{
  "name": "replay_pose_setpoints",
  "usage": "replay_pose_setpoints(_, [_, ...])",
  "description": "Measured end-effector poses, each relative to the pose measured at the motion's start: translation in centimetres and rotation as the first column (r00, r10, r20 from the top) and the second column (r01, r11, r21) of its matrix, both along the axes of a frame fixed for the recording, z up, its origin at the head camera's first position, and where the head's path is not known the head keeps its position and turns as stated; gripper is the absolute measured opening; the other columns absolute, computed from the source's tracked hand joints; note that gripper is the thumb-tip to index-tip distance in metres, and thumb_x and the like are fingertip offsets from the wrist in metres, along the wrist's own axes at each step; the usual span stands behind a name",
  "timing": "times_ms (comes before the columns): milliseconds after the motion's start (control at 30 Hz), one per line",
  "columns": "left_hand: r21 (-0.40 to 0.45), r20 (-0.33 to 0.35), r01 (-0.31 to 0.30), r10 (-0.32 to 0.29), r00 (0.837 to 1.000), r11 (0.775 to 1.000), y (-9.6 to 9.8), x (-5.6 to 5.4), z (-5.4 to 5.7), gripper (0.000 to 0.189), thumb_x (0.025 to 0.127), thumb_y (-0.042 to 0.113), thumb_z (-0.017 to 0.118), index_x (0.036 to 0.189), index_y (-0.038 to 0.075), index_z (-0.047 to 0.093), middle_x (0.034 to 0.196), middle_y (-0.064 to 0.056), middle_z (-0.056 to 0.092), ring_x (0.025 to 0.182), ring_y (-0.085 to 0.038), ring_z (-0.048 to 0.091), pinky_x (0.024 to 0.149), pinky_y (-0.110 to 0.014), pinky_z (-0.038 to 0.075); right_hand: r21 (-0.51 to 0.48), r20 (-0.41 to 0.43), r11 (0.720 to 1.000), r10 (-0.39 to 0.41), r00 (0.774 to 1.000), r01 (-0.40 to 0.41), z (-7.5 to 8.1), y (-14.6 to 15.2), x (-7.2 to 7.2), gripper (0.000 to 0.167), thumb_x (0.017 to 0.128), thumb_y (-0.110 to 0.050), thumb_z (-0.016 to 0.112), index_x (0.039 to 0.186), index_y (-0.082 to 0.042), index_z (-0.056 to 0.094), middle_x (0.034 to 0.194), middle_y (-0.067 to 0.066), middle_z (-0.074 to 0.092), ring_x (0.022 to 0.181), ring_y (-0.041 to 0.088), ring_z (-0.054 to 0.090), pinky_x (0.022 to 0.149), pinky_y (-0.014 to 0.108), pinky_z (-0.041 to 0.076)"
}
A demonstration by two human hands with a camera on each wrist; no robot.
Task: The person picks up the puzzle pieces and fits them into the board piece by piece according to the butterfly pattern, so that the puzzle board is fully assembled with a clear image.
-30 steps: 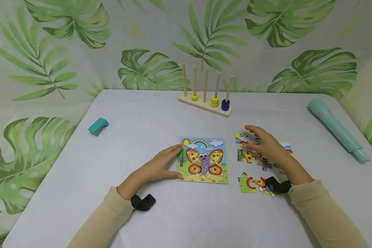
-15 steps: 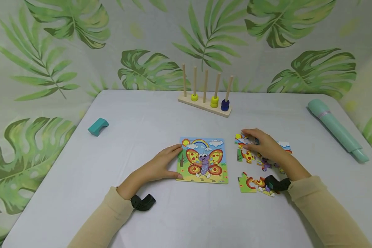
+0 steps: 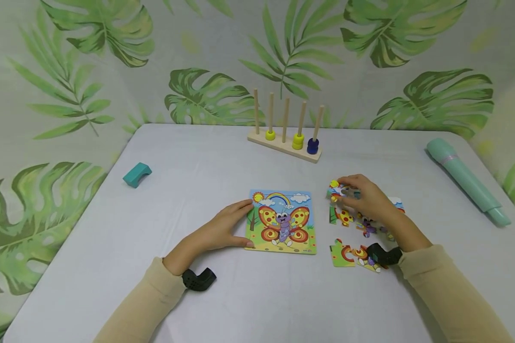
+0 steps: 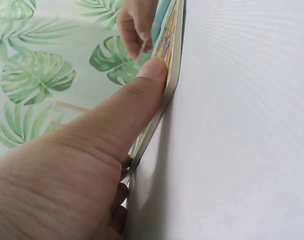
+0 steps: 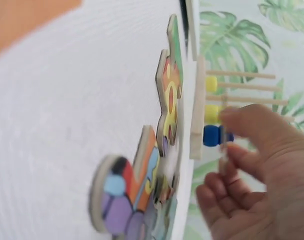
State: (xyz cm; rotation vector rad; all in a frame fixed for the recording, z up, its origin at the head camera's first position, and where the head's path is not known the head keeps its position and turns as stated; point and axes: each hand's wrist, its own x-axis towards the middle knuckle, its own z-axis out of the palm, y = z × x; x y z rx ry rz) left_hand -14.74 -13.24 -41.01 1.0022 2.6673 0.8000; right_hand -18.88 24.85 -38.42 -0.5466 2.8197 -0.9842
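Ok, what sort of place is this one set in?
Probably a staged tabletop play area rather than a lived-in room: a white table in front of a leaf-print backdrop, set with children's toys, namely a butterfly puzzle board, loose puzzle pieces and a wooden peg stacker.

Puzzle board (image 3: pixel 282 222): blue sky, rainbow, red/yellow butterfly w/ purple body. Loose pieces (image 3: pixel 352 255) same colours; block (image 3: pixel 136 174) & tube (image 3: pixel 468 180) teal. Peg rings (image 3: pixel 298 140) yellow, one navy; wall green leaf print.
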Motion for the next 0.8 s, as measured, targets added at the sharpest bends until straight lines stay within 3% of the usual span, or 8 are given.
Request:
replay_pose_setpoints(200, [-0.007,0.004,-0.013,0.013,1.000,1.000,0.1,0.1,0.1,0.093,0.070,0.048,0.072,0.140,0.004,0.029,0.147,-0.008,0.018,0.133,-0.024,0.015,0.105,-0.039,0.018,-0.187,-0.126,0.976,0.084,0.988,-0.107,1.9,-2.3,0.6,0.042,0.085,-0.013,0.062,0.123,-0.001,0.049,0.119,0.013,0.047,0.108,0.029,0.045,0.089,0.047,0.039])
replay_pose_setpoints(467, [-0.003,0.013,-0.020,0.020,1.000,1.000,0.1,0.1,0.3,0.093,0.070,0.048,0.072,0.140,0.004,0.030,0.147,-0.008,0.019,0.132,-0.024,0.016,0.105,-0.040,0.017,-0.264,-0.219,0.929,0.206,0.954,-0.261,4.0,-8.2,1.1,0.045,0.082,-0.009,0.066,0.124,-0.005,0.051,0.117,0.009,0.049,0.107,0.022,0.046,0.088,0.043,0.040])
replay_pose_setpoints(600, [0.009,0.014,-0.015,0.015,1.000,1.000,0.1,0.1,0.3,0.093,0.070,0.050,0.070,0.140,0.004,0.030,0.146,-0.008,0.019,0.132,-0.024,0.017,0.105,-0.040,0.018,-0.273,-0.176,0.919,0.244,0.954,-0.286,3.5,-10.9,0.8,0.046,0.082,-0.011,0.066,0.125,-0.005,0.052,0.116,0.011,0.048,0.106,0.024,0.046,0.087,0.045,0.041])
replay_pose_setpoints(800, [0.014,0.003,-0.009,0.009,1.000,1.000,0.0,0.0,0.1,0.094,0.070,0.053,0.069,0.139,0.004,0.030,0.146,-0.008,0.020,0.132,-0.025,0.018,0.104,-0.041,0.019,-0.162,-0.059,0.952,0.255,0.965,-0.261,1.8,-13.7,0.4,0.048,0.084,-0.022,0.065,0.127,-0.007,0.051,0.120,0.012,0.047,0.110,0.026,0.045,0.090,0.043,0.039])
